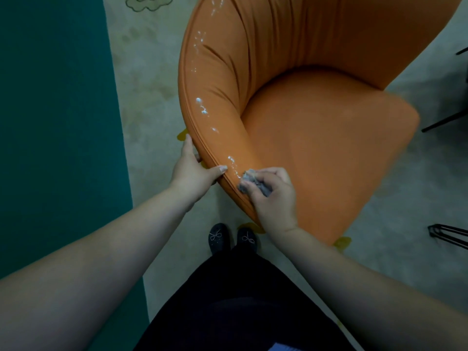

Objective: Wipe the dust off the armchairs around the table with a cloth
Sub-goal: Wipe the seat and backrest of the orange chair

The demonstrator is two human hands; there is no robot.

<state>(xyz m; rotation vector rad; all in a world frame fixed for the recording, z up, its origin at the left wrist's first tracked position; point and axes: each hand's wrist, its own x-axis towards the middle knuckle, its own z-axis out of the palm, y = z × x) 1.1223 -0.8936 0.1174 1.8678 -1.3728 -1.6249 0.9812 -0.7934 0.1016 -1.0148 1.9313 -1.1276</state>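
Gripping the armchair [316, 122] rim, left hand [195, 171]; right hand [272, 196] pinches cloth [247, 178] beside black legs [448, 234].

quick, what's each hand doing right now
Left hand: grips the armchair rim.
Right hand: closed on the cloth, pressing it to the rim.

Dim, flat indoor light – soft focus throughout, wide-angle edges bending, armchair [316, 138] front edge smearing, faint shadows showing.
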